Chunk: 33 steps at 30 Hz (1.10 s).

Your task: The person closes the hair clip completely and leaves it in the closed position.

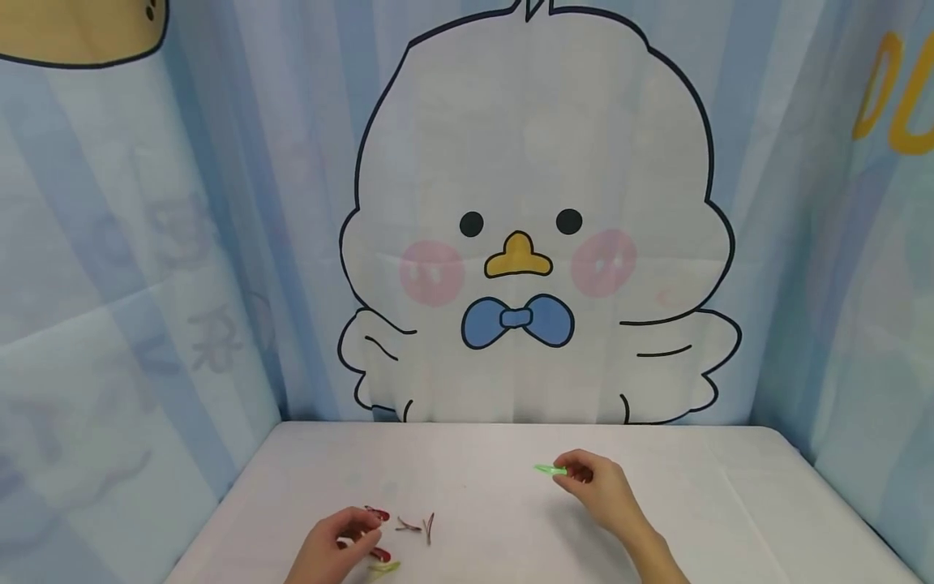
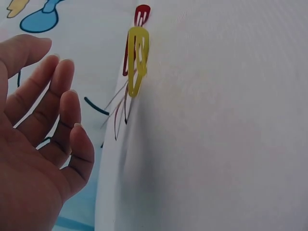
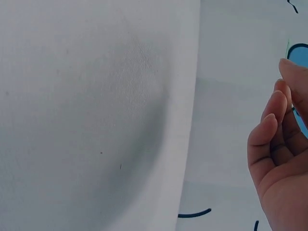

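Observation:
A green snap hair clip is pinched between the thumb and fingers of my right hand, raised over the table's right half. In the right wrist view only a thin green sliver of the clip shows past the thumb. My left hand hovers at the front left, fingers loosely bent and holding nothing. Beside it lie two red hair clips, partly hidden by the fingers in the head view, and a yellow-green clip. Just to their right are two thin brownish clips, their prongs spread.
The white table ends at a back edge against a hanging blue-striped curtain printed with a big white chick. More curtain hangs along both sides.

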Tool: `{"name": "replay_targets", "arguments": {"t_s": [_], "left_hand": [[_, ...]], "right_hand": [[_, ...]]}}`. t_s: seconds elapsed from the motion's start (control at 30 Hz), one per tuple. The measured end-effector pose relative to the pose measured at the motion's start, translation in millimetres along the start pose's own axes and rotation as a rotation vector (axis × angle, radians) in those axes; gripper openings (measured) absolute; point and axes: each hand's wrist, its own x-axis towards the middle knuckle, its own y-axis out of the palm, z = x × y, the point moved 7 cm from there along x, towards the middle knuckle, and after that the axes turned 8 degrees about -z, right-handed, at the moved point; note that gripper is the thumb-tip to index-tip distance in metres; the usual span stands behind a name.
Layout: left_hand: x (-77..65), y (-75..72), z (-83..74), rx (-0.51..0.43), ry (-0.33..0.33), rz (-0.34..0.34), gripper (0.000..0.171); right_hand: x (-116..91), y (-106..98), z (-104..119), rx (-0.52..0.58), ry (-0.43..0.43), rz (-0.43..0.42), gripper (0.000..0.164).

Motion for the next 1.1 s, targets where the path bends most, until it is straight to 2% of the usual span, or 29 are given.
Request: {"name": "replay_targets", "arguments": {"t_s": [0.2, 0.4, 0.6, 0.73, 0.83, 1.0, 1.1], "left_hand": [[-3.3, -5.3, 10.0, 0.03, 0.029, 0.03, 0.015], [-8.4, -5.4, 15.5, 0.028, 0.0, 0.088, 0.02], [-11.1, -5.4, 15.5, 0.028, -0.017, 0.15, 0.02], [-12.0, -2.2, 17.5, 0.014, -0.013, 0.224, 0.02], [-11.3, 0.7, 18.1, 0.027, 0.013, 0.259, 0.018], [-9.9, 4.8, 17.1, 0.072, 0.041, 0.29, 0.013], [-9.5, 6.7, 17.4, 0.1, 0.036, 0.301, 0.012]], "right_hand": [[6, -3, -8, -0.025, 0.019, -0.007, 0.016], [9, -6, -13, -0.062, 0.014, 0.007, 0.014], [17, -13, -25, -0.104, 0.051, 0.003, 0.014], [23, -18, -34, -0.125, 0.054, 0.006, 0.013], [26, -20, -39, -0.144, 0.06, 0.02, 0.013], [30, -17, -48, -0.171, 0.072, 0.064, 0.013], [31, -14, -54, -0.187, 0.076, 0.086, 0.012]]}}
